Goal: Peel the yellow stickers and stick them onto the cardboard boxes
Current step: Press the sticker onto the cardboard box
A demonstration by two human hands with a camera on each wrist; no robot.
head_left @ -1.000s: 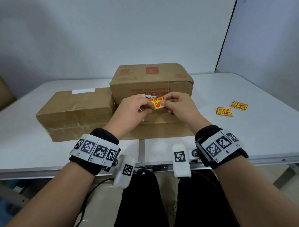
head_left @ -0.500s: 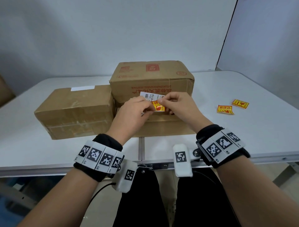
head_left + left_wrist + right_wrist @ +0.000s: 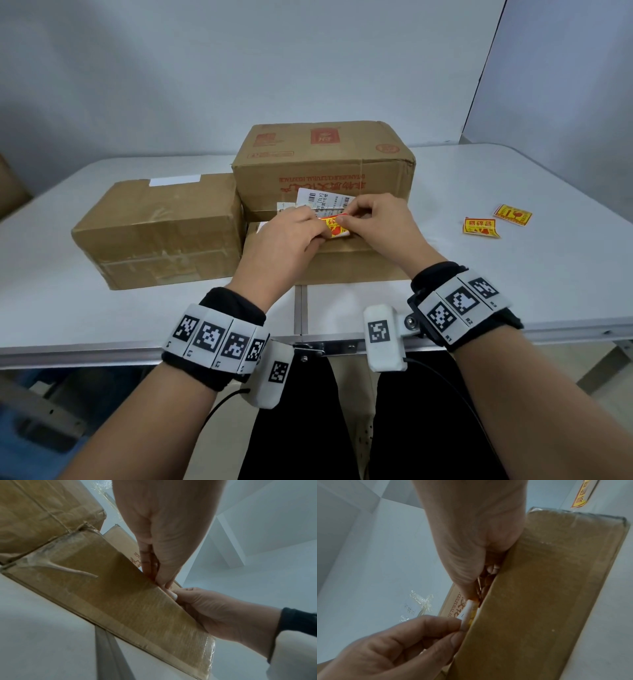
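A yellow sticker (image 3: 335,226) with red print is held between both hands just above a low cardboard box (image 3: 356,267) at the table's centre. My left hand (image 3: 291,240) pinches its left end, where the white backing (image 3: 467,613) shows in the right wrist view. My right hand (image 3: 376,222) pinches its upper right corner. Behind stands a taller printed cardboard box (image 3: 325,161) with a white shipping label (image 3: 322,200). A third cardboard box (image 3: 161,226) lies at the left.
Two more yellow stickers (image 3: 481,227) (image 3: 512,214) lie on the white table (image 3: 513,281) to the right of the boxes. The table's metal front edge (image 3: 102,353) runs just below my wrists. A wall stands behind the table.
Both hands have sunk with the sticker toward the low box's top, so the tall box's white label now shows above them. The grip looks the same.
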